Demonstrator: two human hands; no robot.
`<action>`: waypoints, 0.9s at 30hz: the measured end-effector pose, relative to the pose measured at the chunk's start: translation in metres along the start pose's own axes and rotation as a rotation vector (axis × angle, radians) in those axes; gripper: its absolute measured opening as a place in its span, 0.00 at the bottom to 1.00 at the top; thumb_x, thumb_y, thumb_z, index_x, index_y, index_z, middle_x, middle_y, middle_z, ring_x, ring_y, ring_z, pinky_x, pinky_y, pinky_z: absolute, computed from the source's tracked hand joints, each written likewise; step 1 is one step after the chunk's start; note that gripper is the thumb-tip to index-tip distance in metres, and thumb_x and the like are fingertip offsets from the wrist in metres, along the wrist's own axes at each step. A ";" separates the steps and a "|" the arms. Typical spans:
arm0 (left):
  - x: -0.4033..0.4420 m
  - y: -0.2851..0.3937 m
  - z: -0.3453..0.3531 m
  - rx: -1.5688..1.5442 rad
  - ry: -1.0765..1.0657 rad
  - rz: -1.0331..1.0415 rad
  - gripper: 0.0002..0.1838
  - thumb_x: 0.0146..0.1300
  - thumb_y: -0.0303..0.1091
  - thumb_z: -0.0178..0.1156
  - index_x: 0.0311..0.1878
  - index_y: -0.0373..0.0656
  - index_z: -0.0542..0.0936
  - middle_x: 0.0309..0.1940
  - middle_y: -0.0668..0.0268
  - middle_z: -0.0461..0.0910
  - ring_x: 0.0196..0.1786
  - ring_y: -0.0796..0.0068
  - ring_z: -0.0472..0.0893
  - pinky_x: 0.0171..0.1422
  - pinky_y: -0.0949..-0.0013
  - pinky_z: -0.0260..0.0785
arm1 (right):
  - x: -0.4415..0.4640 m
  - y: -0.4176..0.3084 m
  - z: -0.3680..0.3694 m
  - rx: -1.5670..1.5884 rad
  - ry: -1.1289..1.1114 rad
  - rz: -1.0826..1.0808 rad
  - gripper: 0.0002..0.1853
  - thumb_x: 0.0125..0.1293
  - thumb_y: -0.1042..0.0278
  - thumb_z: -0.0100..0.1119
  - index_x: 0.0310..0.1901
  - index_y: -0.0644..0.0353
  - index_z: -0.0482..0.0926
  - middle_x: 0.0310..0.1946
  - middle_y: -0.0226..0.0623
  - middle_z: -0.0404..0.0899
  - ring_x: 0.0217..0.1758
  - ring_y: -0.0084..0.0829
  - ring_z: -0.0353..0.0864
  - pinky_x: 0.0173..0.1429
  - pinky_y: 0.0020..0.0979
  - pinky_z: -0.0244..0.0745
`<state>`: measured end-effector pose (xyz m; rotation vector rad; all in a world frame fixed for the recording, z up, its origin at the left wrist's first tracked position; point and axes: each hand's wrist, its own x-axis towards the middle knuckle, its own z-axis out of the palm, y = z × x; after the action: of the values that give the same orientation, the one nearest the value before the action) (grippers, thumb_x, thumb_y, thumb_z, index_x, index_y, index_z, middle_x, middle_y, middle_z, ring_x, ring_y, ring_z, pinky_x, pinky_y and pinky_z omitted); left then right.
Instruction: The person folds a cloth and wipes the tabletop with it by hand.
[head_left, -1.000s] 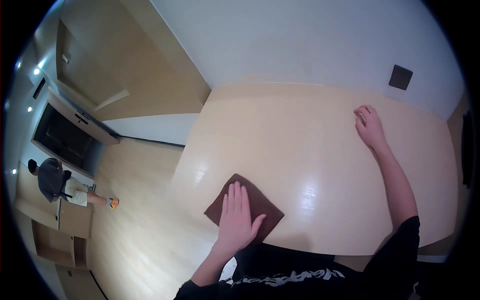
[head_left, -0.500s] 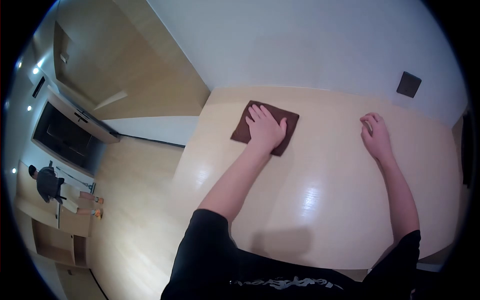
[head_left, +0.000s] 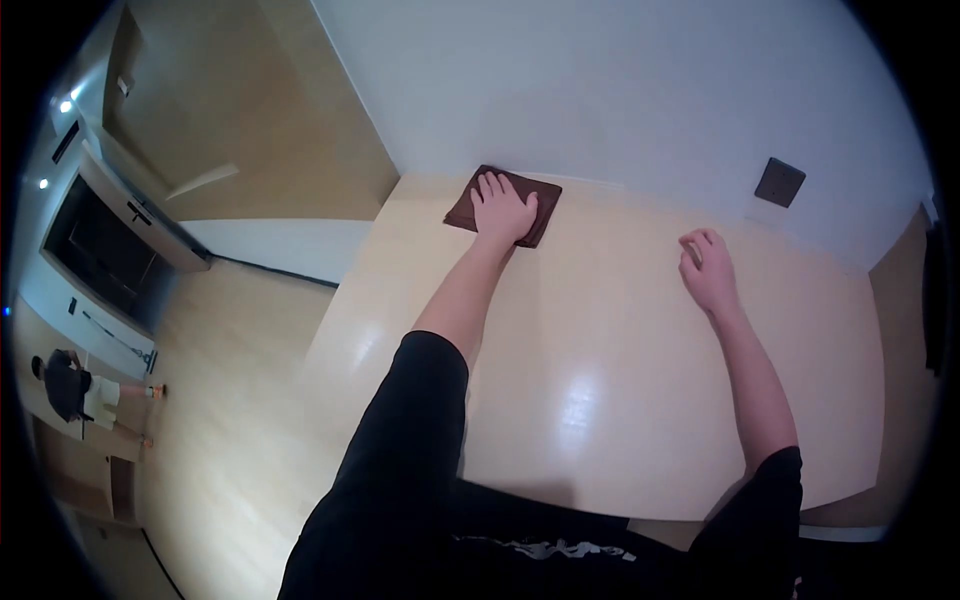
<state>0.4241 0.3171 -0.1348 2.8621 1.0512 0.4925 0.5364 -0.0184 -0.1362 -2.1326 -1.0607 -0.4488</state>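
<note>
A dark brown cloth (head_left: 547,195) lies on the light wooden table (head_left: 610,330), close to the wall at the back. On top of it my left hand (head_left: 503,213) rests flat, fingers stretched out and thumb spread. The hand covers the middle of the cloth, and the cloth's edges show around it. Farther right, my right hand (head_left: 710,272) is near the tabletop with its fingers loosely curled and a gap between thumb and fingers. Nothing shows inside it, and I cannot tell whether it touches the wood.
A dark wall socket (head_left: 780,183) sits on the white wall (head_left: 620,90) behind the table. At far left a person (head_left: 70,385) in a dark top stands beyond the wooden floor (head_left: 240,400), near a dark door (head_left: 105,245).
My left hand and the cloth have moved away from me over the table, to the back edge by the wall. My right hand keeps its curled shape; the whole view has shifted slightly.
</note>
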 end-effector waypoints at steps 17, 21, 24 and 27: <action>-0.352 -0.095 -0.130 -0.087 0.045 0.032 0.36 0.65 0.45 0.56 0.71 0.34 0.60 0.73 0.47 0.55 0.76 0.48 0.53 0.77 0.45 0.43 | -0.001 0.006 0.004 -0.007 -0.059 -0.008 0.10 0.61 0.72 0.54 0.44 0.60 0.76 0.48 0.40 0.75 0.54 0.45 0.72 0.58 0.39 0.70; -0.374 -0.085 -0.132 -0.035 0.021 -0.067 0.34 0.64 0.39 0.53 0.72 0.36 0.60 0.75 0.47 0.51 0.77 0.45 0.48 0.77 0.43 0.39 | 0.001 0.008 0.005 -0.009 -0.042 -0.019 0.10 0.61 0.73 0.53 0.44 0.61 0.76 0.48 0.41 0.75 0.54 0.45 0.72 0.58 0.39 0.70; -0.363 -0.088 -0.138 -0.003 -0.045 -0.002 0.35 0.65 0.40 0.52 0.72 0.36 0.58 0.75 0.46 0.49 0.77 0.43 0.47 0.77 0.44 0.39 | 0.001 0.007 0.002 -0.011 -0.054 -0.026 0.10 0.61 0.74 0.53 0.44 0.62 0.76 0.48 0.41 0.74 0.55 0.45 0.72 0.58 0.39 0.70; -0.335 -0.095 -0.142 0.019 -0.110 0.112 0.36 0.66 0.42 0.51 0.73 0.36 0.55 0.75 0.46 0.49 0.77 0.44 0.47 0.78 0.44 0.38 | 0.000 0.005 0.003 -0.002 -0.048 -0.018 0.10 0.60 0.74 0.53 0.44 0.62 0.76 0.48 0.42 0.74 0.55 0.45 0.72 0.59 0.39 0.69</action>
<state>0.0798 0.1675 -0.1084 2.9382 0.8877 0.3283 0.5398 -0.0183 -0.1405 -2.1464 -1.1077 -0.4089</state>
